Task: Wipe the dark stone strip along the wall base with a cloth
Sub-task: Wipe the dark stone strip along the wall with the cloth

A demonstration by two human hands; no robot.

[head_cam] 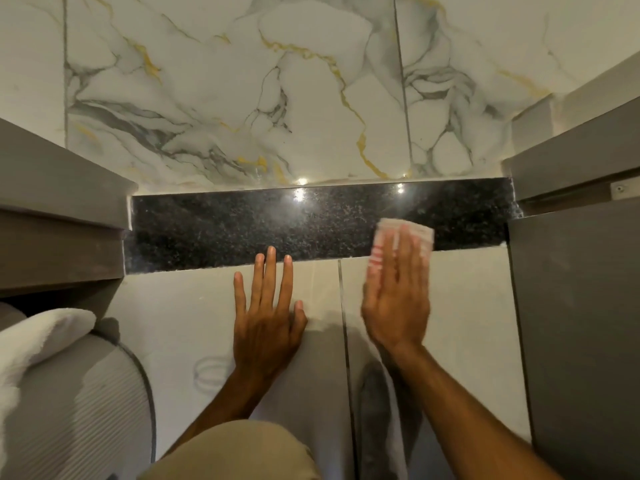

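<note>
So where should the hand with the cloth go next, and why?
Probably slide left. The right hand presses the cloth flat near the right end of the dark strip, so most of it lies to the left. The left hand rests flat on the floor.

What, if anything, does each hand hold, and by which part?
Nothing is gripped. The right hand presses flat on the middle of the cloth, against the dark stone strip; the left hand rests flat on the floor tile.
</note>
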